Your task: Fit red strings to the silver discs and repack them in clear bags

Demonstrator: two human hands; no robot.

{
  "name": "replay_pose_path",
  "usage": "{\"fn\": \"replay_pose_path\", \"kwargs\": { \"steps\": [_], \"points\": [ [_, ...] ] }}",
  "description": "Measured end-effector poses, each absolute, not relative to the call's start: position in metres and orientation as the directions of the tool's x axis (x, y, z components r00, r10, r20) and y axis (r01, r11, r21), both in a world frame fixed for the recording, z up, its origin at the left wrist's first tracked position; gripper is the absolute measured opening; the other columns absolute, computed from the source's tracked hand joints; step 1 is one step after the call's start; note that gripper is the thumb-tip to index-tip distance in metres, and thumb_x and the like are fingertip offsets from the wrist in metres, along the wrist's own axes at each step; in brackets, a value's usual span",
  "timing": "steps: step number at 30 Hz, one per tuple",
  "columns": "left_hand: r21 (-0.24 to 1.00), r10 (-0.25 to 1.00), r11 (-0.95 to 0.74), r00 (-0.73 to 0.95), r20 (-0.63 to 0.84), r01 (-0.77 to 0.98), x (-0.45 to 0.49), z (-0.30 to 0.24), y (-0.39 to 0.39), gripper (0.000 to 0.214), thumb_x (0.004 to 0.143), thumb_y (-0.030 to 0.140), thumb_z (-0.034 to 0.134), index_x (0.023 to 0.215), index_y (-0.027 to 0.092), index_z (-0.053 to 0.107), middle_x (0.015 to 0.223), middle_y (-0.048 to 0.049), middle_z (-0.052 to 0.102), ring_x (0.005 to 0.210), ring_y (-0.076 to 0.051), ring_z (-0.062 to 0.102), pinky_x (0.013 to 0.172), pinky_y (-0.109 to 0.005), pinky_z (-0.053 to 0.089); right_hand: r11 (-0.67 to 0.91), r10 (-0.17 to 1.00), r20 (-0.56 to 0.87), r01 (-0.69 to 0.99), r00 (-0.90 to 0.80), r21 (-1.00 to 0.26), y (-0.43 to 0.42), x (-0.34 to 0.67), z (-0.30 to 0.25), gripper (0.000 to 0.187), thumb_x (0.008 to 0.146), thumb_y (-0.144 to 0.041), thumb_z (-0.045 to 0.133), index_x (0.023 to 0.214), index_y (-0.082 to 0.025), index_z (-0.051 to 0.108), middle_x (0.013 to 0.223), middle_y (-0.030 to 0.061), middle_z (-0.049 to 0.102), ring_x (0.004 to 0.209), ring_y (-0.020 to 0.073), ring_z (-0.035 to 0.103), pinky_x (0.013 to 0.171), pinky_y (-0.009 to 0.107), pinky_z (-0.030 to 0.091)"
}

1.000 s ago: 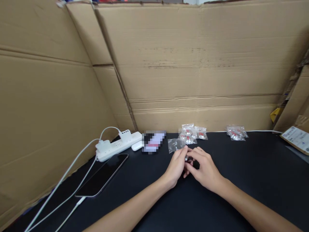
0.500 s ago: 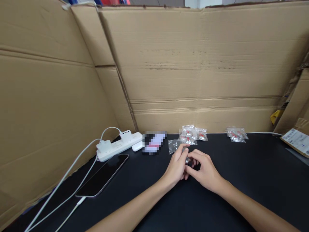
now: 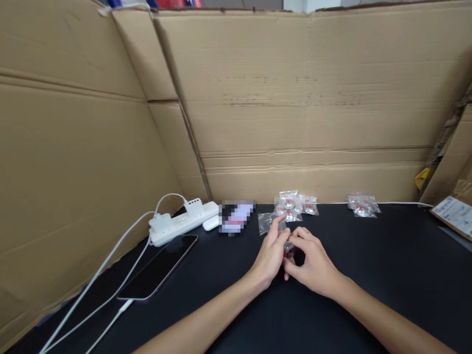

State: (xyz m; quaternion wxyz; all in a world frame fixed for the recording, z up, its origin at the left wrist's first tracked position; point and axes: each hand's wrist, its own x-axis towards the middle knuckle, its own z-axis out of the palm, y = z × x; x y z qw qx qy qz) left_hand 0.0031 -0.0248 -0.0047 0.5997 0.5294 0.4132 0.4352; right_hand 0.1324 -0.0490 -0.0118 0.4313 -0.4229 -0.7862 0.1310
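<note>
Taking the hands as the clock's centre, with twelve straight ahead, a white cable (image 3: pixel 110 324) at eight o'clock plugs into the phone (image 3: pixel 158 270), which lies flat with a dark screen at nine. The left hand (image 3: pixel 270 254) and right hand (image 3: pixel 314 261) meet over the black table (image 3: pixel 250 324), their fingers closed together on a small metal piece (image 3: pixel 286 247). It is shiny with a bit of red, and mostly hidden between them. The left index finger points forward, in front of a clear bag (image 3: pixel 265 223) lying at eleven; whether they touch, I cannot tell.

Toward ten sits a power strip (image 3: pixel 180 224) with chargers plugged in, a small white box (image 3: pixel 211 222) against it, and a blurred-out item (image 3: pixel 237 218) just beside that. At twelve is a pile of bagged discs (image 3: pixel 289 206), silver with red marks; a second, smaller pile (image 3: pixel 363 205) lies at two. A labelled parcel (image 3: pixel 453 214) rests toward three. Behind everything stands a cardboard wall (image 3: pixel 295 118).
</note>
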Motion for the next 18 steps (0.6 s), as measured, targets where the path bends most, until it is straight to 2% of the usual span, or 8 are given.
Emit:
{"fn": "replay_pose_path", "kwargs": {
  "steps": [4, 11, 18],
  "points": [
    [0.985, 0.961, 0.105, 0.268, -0.066, -0.136, 0.005, -0.002, -0.024, 0.058, 0.083, 0.043, 0.055, 0.137, 0.031, 0.039, 0.071, 0.0006, 0.057, 0.046, -0.015, 0.053, 0.029, -0.019, 0.033, 0.602, 0.79, 0.553, 0.511, -0.265, -0.614, -0.049, 0.134, -0.01, 0.01, 0.075, -0.011, 0.062, 0.074, -0.02, 0.058, 0.081, 0.0006, 0.054, 0.079, 0.017, 0.053, 0.072, 0.03, 0.047],
    [0.949, 0.954, 0.234, 0.239, -0.182, -0.212, 0.006, -0.002, -0.019, 0.041, 0.082, 0.027, 0.047, 0.122, 0.023, 0.046, 0.063, 0.0027, 0.051, 0.044, -0.015, 0.052, 0.03, -0.019, 0.033, 0.567, 0.82, 0.508, 0.489, -0.262, -0.663, -0.044, 0.137, -0.01, 0.008, 0.079, -0.012, 0.061, 0.077, -0.02, 0.06, 0.077, -0.0005, 0.057, 0.075, 0.0154, 0.055, 0.069, 0.027, 0.045],
    [0.959, 0.917, 0.229, 0.369, -0.153, -0.17, 0.003, -0.005, -0.018, 0.028, 0.09, 0.038, 0.043, 0.108, 0.018, 0.047, 0.064, -0.002, 0.057, 0.044, -0.018, 0.058, 0.033, -0.023, 0.04, 0.596, 0.803, 0.466, 0.494, -0.37, -0.634, -0.041, 0.146, -0.008, 0.011, 0.085, -0.01, 0.059, 0.08, -0.019, 0.064, 0.07, -0.0029, 0.058, 0.063, 0.0113, 0.053, 0.06, 0.023, 0.041]
  ]
}}
